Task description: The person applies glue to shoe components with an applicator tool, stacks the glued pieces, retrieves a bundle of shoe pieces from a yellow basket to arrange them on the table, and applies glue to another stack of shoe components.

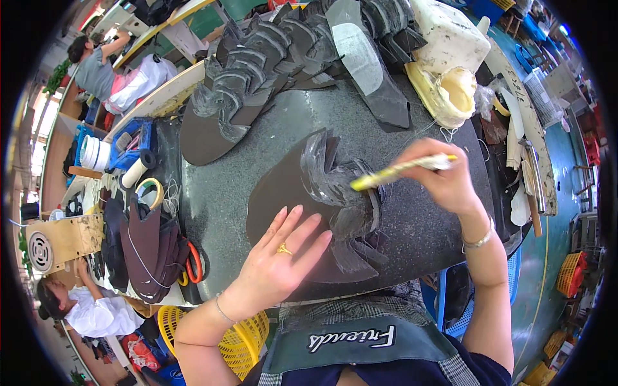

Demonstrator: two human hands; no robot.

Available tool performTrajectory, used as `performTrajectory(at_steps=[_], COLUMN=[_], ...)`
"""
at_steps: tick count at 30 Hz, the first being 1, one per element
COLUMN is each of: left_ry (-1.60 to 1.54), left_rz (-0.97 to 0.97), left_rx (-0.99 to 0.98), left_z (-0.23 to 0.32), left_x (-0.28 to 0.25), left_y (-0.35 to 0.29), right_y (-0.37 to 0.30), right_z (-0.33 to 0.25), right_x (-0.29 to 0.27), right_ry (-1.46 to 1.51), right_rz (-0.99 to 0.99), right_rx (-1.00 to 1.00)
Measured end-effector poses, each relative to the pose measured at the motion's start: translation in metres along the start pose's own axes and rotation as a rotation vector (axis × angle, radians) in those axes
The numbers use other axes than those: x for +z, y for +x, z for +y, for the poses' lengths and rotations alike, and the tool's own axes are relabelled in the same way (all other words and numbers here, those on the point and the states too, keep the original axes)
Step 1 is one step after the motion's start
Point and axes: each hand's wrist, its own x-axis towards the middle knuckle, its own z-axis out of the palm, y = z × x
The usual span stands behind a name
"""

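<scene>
A fanned stack of dark brown, curved sheet pieces (273, 183) lies on the worktable in front of me, its overlapped edges smeared with a greyish, shiny coating. My left hand (280, 252) rests flat on the near part of the stack, fingers spread, a ring on one of them. In my right hand (441, 180) is a slim brush (386, 175) with a whitish-yellow handle. Its yellow tip touches or hovers just over the coated edges; I cannot tell which.
More fanned dark pieces (215, 132) fill the table's far side. A pale, stained container (450, 35) stands far right beside a crusted cream pot (456, 96). At left are bundled brown pieces (145, 251), orange-handled scissors (194, 262) and a tape roll (150, 193). Two people sit at left.
</scene>
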Motion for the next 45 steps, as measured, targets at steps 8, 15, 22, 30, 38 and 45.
performTrajectory(at_steps=[8,15,22,30,38,45], left_ry=[-0.369,-0.769,-0.402,-0.02,-0.129,-0.097], left_rz=[0.27,0.3,0.788,0.345,-0.216,-0.168], left_rx=[-0.447,-0.735,-0.797,-0.449,-0.02,-0.005], left_z=[-0.004,-0.04,-0.055,-0.154,0.002,0.0], left_x=[-0.006,-0.016,-0.008,-0.029,-0.017,-0.012], left_y=[0.007,0.017,-0.002,-0.02,-0.019,-0.018], right_y=[-0.024,0.036,-0.013,0.03,-0.016,0.014], right_z=[-0.005,-0.029,-0.032,0.053,-0.009,-0.002], right_x=[-0.031,0.048,-0.001,-0.142,-0.068,0.029], right_ry=[0.184,-0.174,-0.036,-0.857,-0.022,-0.111], right_rz=[0.327,0.036,0.096,0.713,0.421,0.299], right_rx=[-0.065,-0.696,-0.192,0.276,0.307,-0.038])
